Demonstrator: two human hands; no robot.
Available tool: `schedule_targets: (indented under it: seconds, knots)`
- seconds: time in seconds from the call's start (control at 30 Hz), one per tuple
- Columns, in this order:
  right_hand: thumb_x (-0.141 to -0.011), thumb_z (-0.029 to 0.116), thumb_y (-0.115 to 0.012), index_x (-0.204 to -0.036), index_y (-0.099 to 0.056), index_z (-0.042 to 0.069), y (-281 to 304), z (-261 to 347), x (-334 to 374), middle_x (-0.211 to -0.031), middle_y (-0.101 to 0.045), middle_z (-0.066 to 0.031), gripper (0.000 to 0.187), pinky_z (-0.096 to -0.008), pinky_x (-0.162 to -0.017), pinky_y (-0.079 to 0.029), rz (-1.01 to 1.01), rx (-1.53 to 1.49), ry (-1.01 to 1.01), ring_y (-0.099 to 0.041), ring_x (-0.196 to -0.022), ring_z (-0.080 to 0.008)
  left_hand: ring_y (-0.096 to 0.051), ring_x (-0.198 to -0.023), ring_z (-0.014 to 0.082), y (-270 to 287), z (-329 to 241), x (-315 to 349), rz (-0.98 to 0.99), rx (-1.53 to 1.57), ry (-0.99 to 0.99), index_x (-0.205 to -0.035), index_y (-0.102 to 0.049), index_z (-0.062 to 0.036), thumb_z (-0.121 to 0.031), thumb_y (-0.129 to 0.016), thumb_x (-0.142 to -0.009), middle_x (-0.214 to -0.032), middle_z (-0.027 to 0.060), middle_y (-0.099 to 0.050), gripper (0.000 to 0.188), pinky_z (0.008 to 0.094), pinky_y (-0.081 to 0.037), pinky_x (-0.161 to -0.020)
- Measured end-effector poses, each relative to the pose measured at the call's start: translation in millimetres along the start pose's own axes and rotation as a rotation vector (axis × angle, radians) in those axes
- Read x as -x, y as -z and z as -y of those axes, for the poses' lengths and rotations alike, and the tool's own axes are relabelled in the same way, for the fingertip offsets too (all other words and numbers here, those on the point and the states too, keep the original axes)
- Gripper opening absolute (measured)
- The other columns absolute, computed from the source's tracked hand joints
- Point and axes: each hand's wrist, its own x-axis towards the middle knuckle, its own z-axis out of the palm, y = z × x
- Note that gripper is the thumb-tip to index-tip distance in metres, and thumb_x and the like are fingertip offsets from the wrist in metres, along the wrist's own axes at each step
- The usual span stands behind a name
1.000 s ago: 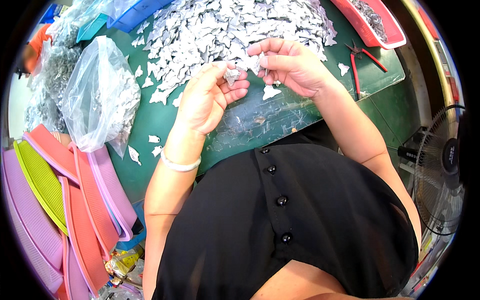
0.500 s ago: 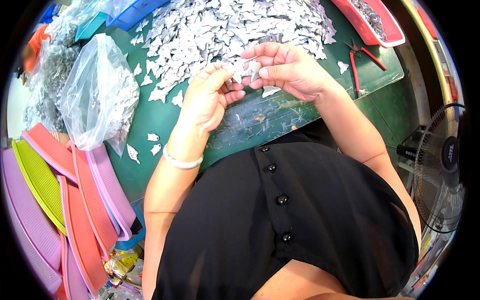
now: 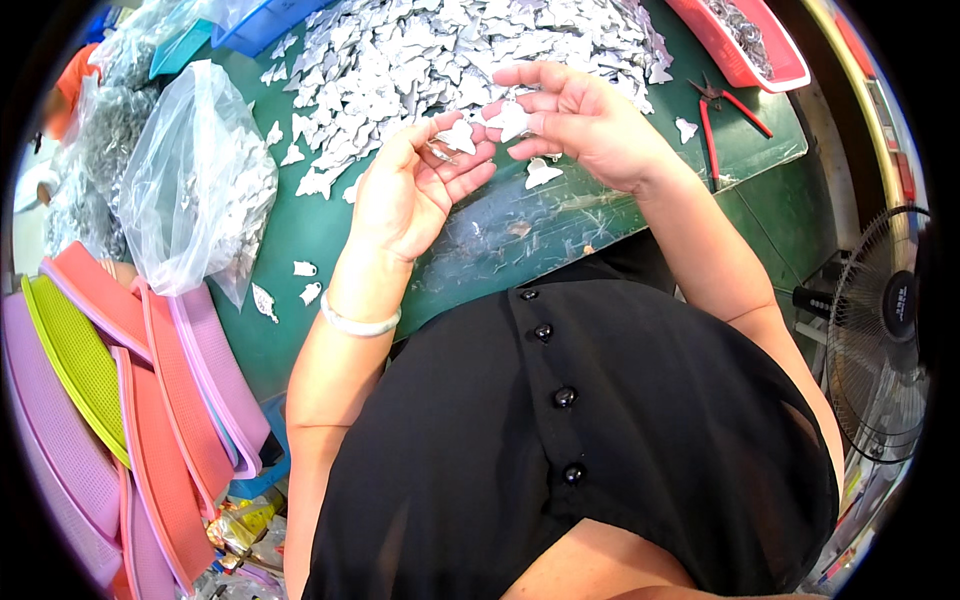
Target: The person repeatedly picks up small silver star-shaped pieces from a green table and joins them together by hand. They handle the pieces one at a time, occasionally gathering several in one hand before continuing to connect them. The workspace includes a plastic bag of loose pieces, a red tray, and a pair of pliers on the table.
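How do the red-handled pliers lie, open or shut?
Open: the pliers lie on the green table with their two red handles spread apart in a V. The tips are too small to judge.

A green table (image 3: 480, 262), scuffed and scratched along its front edge, stands in bright light. Past its right end lies a green surface (image 3: 785, 215) crossed by thin dark lines (floor, by the look of it). A black fan (image 3: 900, 305) with a wire guard stands at the far right, beneath a pale yellow strip (image 3: 861, 90).
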Motion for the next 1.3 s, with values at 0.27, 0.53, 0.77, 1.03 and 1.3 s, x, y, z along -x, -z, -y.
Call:
schedule_targets:
  seconds: [0.27,0.53,0.77,1.03,1.3]
  knots:
    - [-0.084,-0.004,-0.043,-0.12,-0.043,0.0,-11.2,-8.2,-5.9,-0.099,-0.058,-0.0071,0.037,-0.0239,-0.075,-0.047,-0.056,0.295,0.159,-0.057,-0.089,-0.0104,-0.059,-0.078,0.022,-9.8,6.4,7.6,0.027,-0.108,0.023,-0.11,-0.044,0.0002,-0.018,-0.047,-0.089,-0.094,0.0125,-0.054,0.027,0.0347,-0.052,-0.072]
    - [-0.079,-0.006,-0.049,-0.109,-0.052,-0.001,-26.4,-19.0,-3.3,-0.096,-0.061,-0.0122,0.03,-0.0252,-0.076,-0.048,-0.186,0.416,0.361,-0.059,-0.088,-0.0143,-0.057,-0.083,0.0207,-13.4,13.6,6.8,-0.014,0.044,-0.017,-0.104,-0.047,0.0012,-0.011,-0.048,-0.087,-0.096,0.0112,-0.053,0.02,0.0347,-0.052,-0.075]
    - [-0.083,0.001,-0.052,-0.107,-0.053,-0.002,-17.7,-15.0,-3.9,-0.099,-0.06,-0.0086,0.024,-0.0258,-0.079,-0.048,-0.178,0.185,0.13,-0.057,-0.091,-0.0119,-0.056,-0.084,0.0176,-12.0,15.9,6.8,-0.083,-0.052,-0.075,-0.107,-0.048,0.0024,0.006,-0.047,-0.08,-0.093,0.0094,-0.053,0.028,0.0332,-0.051,-0.082]
    - [-0.085,0.002,-0.049,-0.107,-0.05,-0.004,-10.0,-15.1,-3.2,-0.104,-0.057,-0.0135,0.023,-0.0311,-0.083,-0.049,-0.199,-0.28,0.006,-0.057,-0.096,-0.0197,-0.056,-0.088,0.0206,-14.0,14.3,10.9,-0.07,-0.135,-0.114,-0.109,-0.047,0.0043,0.001,-0.043,-0.083,-0.099,0.012,-0.053,0.026,0.0371,-0.051,-0.082]
    - [-0.086,0.004,-0.046,-0.11,-0.047,-0.006,-5.4,-12.6,-3.2,-0.106,-0.055,-0.0188,0.026,-0.0344,-0.086,-0.048,-0.152,-0.402,-0.072,-0.057,-0.097,-0.0241,-0.054,-0.096,0.026,-4.1,11.8,10.8,-0.029,-0.004,-0.073,-0.109,-0.046,0.0051,-0.017,-0.039,-0.09,-0.106,0.0146,-0.051,0.031,0.0419,-0.049,-0.084]
